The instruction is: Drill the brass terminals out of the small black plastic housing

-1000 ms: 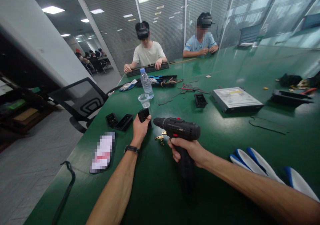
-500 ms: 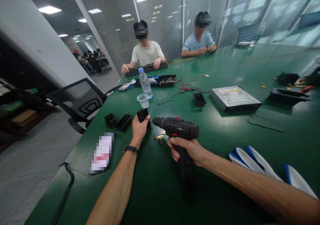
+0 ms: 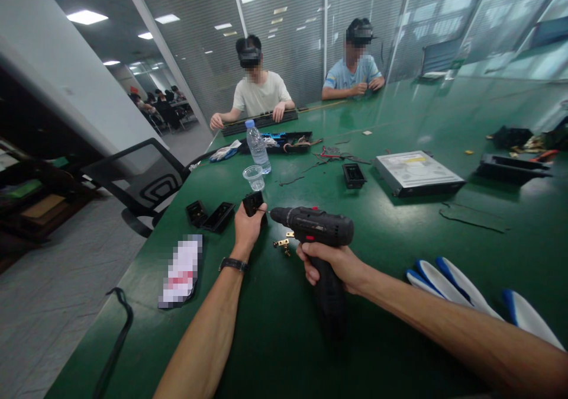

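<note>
My left hand [image 3: 248, 224] is closed around a small black plastic box [image 3: 253, 202], held upright with its opening turned to me. In my right hand [image 3: 328, 260] is a black cordless drill [image 3: 317, 227], gripped by its handle, the chuck pointing left at the box. The bit's tip is at the box, but I cannot tell whether it touches a screw. Small brass pieces [image 3: 282, 244] lie on the table between my hands. Two more black plastic boxes, a square one [image 3: 196, 213] and a longer one [image 3: 219, 217], rest left of my left hand.
On the green table [image 3: 390, 340] stand a water bottle [image 3: 257, 147] and a plastic cup [image 3: 254, 177]. A disc drive [image 3: 419, 173] and another black box [image 3: 354, 176] lie beyond the drill. White-blue gloves [image 3: 457, 283] are at right, a phone [image 3: 181, 272] at left. Two people sit opposite.
Almost nothing differs. Both hands, the box and the drill stay in the same place; the view has shifted very slightly.
</note>
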{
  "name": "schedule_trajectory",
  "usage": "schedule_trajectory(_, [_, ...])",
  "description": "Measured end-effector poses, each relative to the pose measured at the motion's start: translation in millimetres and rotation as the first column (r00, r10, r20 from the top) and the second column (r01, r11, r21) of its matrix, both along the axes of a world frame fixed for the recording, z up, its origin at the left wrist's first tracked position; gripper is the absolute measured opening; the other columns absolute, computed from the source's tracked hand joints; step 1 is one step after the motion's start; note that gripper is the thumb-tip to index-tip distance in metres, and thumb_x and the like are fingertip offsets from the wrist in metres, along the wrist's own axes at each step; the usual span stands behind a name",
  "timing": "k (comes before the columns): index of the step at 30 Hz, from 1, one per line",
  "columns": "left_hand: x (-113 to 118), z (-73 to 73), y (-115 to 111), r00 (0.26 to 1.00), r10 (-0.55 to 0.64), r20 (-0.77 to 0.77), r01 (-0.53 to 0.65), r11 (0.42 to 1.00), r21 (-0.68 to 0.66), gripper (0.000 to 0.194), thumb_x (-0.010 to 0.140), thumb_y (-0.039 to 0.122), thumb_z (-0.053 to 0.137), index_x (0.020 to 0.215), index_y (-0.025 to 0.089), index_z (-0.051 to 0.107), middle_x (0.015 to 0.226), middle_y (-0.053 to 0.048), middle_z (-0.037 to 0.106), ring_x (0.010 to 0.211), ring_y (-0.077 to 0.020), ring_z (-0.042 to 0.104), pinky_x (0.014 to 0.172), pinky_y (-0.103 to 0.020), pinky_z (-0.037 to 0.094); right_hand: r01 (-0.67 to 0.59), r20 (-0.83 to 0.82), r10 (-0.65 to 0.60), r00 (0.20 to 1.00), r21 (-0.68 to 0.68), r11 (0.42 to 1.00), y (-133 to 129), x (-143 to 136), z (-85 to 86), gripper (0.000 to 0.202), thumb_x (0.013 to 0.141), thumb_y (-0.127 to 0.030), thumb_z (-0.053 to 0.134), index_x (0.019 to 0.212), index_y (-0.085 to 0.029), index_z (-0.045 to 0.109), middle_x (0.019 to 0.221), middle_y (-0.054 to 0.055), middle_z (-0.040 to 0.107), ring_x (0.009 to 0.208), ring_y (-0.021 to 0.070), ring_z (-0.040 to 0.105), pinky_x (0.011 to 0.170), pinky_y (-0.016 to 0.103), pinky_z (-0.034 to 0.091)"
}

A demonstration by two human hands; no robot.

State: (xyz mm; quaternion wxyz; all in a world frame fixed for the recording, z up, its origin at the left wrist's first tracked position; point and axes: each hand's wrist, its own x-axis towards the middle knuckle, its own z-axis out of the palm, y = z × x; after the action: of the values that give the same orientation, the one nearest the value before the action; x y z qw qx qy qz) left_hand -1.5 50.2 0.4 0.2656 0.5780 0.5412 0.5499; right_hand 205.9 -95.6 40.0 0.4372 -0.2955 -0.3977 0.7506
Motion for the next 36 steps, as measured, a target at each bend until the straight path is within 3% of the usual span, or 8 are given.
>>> schedule_trajectory(27, [0.5,1.3,-0.8,1.000,0.016,-0.009,-0.015,1.000,0.006,0.040,0.069,0.044,0.073,0.095,0.014,0.066,0.090,-0.006,0.069,0.084,-0.0198,0.062,0.078,-0.030,0.048,0.002,0.000,-0.002,1.000,-0.005,1.000,1.9,1.0,-2.8,0.017,0.087,-0.028,0.057,0.079,-0.014,0.061,0.051,0.000,0.057,0.046,0.0127,0.053,0.051,0.026,0.043])
schedule_trajectory(36, [-3.7,-6.7,5.6,1.000,-0.021,0.008,0.021,1.000,0.013,0.041,0.070,0.043,0.073,0.099,0.015,0.066,0.091,-0.006,0.068,0.083,-0.0187,0.061,0.077,-0.029,0.048,0.004,0.014,-0.004,1.000,-0.005,1.000,0.3,0.6,-1.7,0.018,0.087,-0.028,0.057,0.078,-0.014,0.061,0.050,0.000,0.056,0.046,0.0126,0.053,0.050,0.026,0.043])
